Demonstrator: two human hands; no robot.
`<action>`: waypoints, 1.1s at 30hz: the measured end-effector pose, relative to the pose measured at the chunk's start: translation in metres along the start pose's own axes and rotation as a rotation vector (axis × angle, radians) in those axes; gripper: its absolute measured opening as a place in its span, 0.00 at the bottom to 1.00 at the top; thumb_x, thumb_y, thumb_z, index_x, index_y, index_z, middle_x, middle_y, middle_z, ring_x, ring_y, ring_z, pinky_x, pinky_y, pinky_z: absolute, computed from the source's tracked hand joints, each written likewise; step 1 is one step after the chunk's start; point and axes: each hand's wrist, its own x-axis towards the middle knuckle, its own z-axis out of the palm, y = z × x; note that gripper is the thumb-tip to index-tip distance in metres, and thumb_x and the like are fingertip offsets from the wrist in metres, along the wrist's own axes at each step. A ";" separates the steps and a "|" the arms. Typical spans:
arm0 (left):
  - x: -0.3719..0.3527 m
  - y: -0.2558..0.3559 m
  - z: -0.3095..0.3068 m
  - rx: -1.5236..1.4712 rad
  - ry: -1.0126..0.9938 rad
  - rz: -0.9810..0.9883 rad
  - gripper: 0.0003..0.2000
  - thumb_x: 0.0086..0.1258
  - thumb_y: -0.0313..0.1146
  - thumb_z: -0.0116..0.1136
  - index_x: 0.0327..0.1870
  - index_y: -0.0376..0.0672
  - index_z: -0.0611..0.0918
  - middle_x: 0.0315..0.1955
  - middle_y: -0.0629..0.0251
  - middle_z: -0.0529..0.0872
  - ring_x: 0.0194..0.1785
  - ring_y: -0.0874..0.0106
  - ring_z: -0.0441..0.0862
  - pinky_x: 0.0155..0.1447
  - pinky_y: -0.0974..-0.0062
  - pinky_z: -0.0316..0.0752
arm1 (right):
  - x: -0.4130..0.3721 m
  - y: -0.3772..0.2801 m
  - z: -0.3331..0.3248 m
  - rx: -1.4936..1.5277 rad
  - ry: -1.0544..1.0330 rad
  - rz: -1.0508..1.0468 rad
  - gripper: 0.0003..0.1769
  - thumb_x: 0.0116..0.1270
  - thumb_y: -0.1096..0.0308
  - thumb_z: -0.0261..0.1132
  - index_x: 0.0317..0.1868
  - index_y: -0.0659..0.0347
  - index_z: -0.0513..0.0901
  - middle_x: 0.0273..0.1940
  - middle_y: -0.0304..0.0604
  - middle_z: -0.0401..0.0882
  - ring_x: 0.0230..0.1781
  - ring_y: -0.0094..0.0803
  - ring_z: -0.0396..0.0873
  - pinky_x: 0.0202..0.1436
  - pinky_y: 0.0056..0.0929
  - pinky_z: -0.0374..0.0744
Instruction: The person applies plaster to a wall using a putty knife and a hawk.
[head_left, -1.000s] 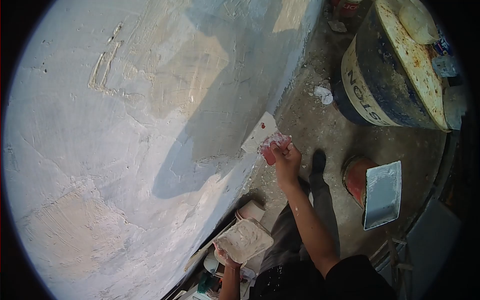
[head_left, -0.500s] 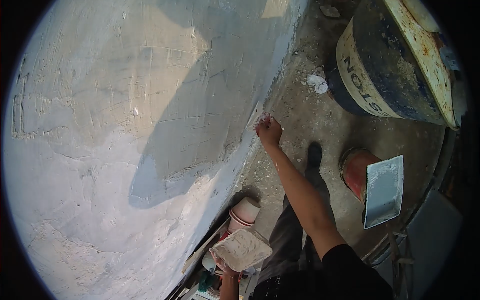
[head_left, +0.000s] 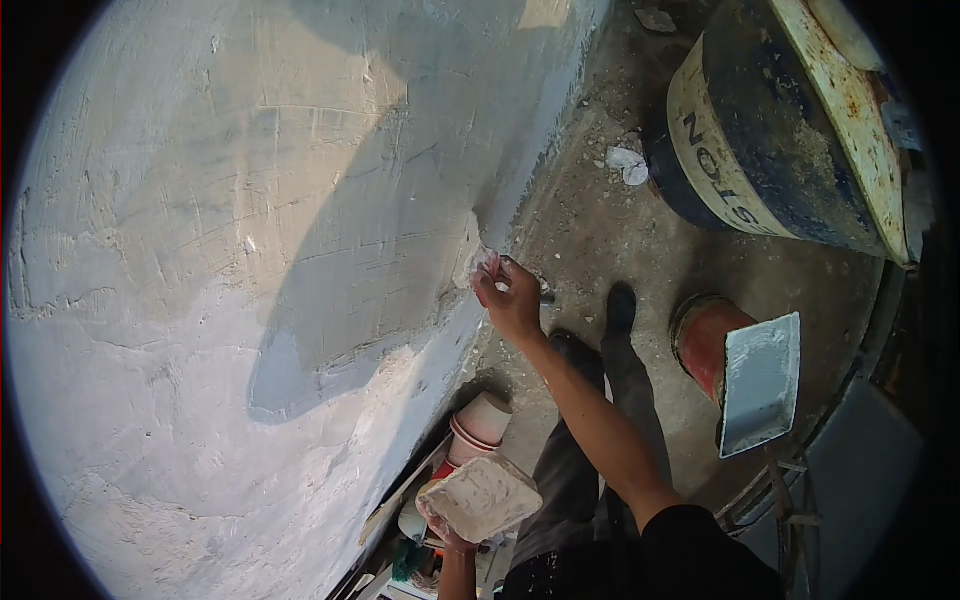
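Head view – right hand: the right hand (head_left: 512,300) is closed around a putty-smeared scraper (head_left: 472,264), its blade pressed low on the grey plastered wall (head_left: 250,250).
Left hand: the left hand (head_left: 447,535) grips from beneath a flat board heaped with white putty (head_left: 480,497), well apart from the scraper.
Nearby: a red bucket (head_left: 703,340) with a white-coated rectangular trowel (head_left: 760,380) across it – a blue drum (head_left: 760,150) beyond.

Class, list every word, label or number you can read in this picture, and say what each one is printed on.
"STON": dark letters, seen upside down, on the pale band of the blue drum; any further letters are hidden.
No other readable text: none on the red bucket, the trowel or the wall.
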 end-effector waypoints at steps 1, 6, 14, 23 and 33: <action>0.001 -0.001 0.001 0.004 -0.011 -0.005 0.48 0.60 0.76 0.42 0.72 0.46 0.64 0.68 0.54 0.69 0.68 0.50 0.70 0.68 0.43 0.67 | -0.003 0.005 -0.008 0.027 0.046 0.020 0.07 0.64 0.71 0.65 0.35 0.67 0.78 0.28 0.46 0.82 0.30 0.28 0.81 0.35 0.30 0.77; 0.002 -0.002 0.004 0.006 -0.035 -0.010 0.48 0.59 0.76 0.42 0.73 0.45 0.63 0.69 0.54 0.68 0.68 0.50 0.70 0.68 0.43 0.67 | 0.014 0.080 -0.042 0.030 0.316 0.192 0.07 0.64 0.74 0.65 0.33 0.69 0.76 0.28 0.46 0.82 0.30 0.29 0.84 0.34 0.29 0.79; 0.000 0.006 0.012 -0.085 -0.029 0.005 0.46 0.61 0.74 0.42 0.71 0.45 0.66 0.67 0.54 0.70 0.67 0.50 0.71 0.67 0.44 0.68 | 0.062 0.114 -0.017 -0.058 0.121 0.234 0.06 0.63 0.75 0.65 0.38 0.69 0.79 0.32 0.49 0.84 0.35 0.30 0.84 0.38 0.28 0.80; -0.004 0.009 0.026 -0.281 -0.115 0.010 0.42 0.64 0.71 0.41 0.68 0.43 0.69 0.65 0.55 0.74 0.65 0.51 0.73 0.66 0.46 0.70 | 0.036 0.017 -0.010 0.365 -0.016 0.284 0.11 0.65 0.76 0.64 0.47 0.70 0.79 0.41 0.42 0.84 0.42 0.25 0.82 0.49 0.25 0.78; -0.008 0.010 0.017 -0.167 -0.118 0.069 0.40 0.66 0.70 0.40 0.67 0.44 0.71 0.64 0.56 0.75 0.65 0.51 0.73 0.67 0.44 0.68 | 0.008 -0.075 0.015 0.390 -0.106 0.226 0.09 0.66 0.76 0.63 0.45 0.69 0.79 0.41 0.42 0.83 0.42 0.24 0.81 0.49 0.23 0.78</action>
